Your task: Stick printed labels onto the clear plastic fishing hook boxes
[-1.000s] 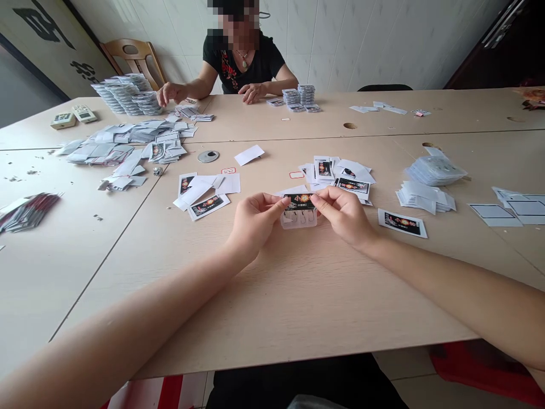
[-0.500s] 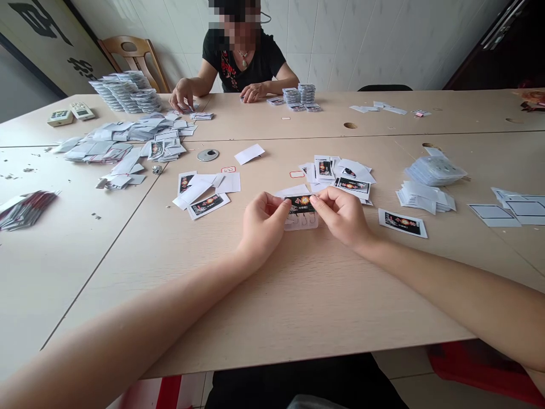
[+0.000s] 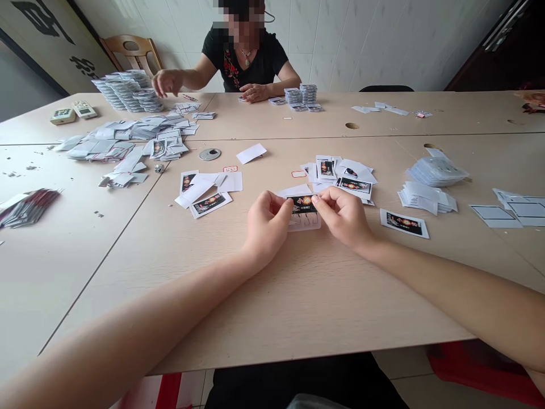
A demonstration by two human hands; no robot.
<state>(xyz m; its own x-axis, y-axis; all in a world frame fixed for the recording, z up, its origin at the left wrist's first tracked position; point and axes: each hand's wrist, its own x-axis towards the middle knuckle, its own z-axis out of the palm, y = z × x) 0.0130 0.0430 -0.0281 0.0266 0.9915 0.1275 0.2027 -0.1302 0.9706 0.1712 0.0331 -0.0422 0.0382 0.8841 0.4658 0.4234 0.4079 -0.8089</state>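
My left hand (image 3: 268,224) and my right hand (image 3: 343,216) pinch a black printed card (image 3: 302,204) from either side, just above the tabletop. The card sits at the top of a clear plastic packet (image 3: 305,222), and small metal hooks show faintly through the plastic. Behind my hands lies a loose spread of white paper sheets and printed black labels (image 3: 340,182). Another printed label (image 3: 404,223) lies to the right of my right hand, and more paper and labels (image 3: 204,193) lie to the left.
Across the table, a person's hand (image 3: 167,82) hovers near tall stacks of packets (image 3: 128,91), beside a scattered heap of packets (image 3: 128,136). A remote-style device (image 3: 62,116) sits at the left. Stacked packets (image 3: 436,171) stand at the right, and a round metal disc (image 3: 209,154) lies on the table.
My hands and the packet have shifted slightly right and stayed on the card. The person opposite has lifted a hand off the table, away from the papers near the stacks.
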